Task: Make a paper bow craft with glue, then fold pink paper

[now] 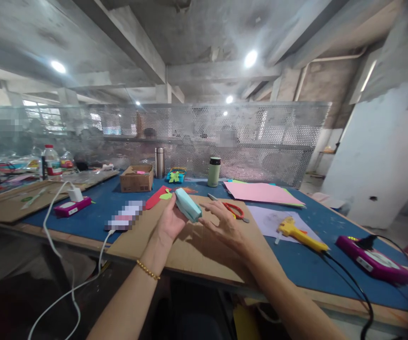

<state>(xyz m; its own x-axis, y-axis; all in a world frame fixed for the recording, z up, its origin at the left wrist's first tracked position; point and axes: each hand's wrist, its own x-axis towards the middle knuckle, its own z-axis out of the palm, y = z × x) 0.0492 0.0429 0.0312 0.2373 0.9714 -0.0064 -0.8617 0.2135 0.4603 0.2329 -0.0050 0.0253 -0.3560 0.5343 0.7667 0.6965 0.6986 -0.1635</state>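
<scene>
A light blue folded paper box is held up over a brown cardboard sheet. My left hand grips it from the left and below, a gold bead bracelet on the wrist. At the box's right end is my right hand, its fingers spread and the fingertips close to the paper; whether they touch it is unclear. Just beyond my right hand lie red-handled scissors. A red paper piece with a green cutout rests left of the box.
Right: a yellow glue gun on pale paper, pink sheets and a purple power strip. Behind: a green bottle, a steel flask and a carton. Left: a phone with a white cable. A person's hand shows far left.
</scene>
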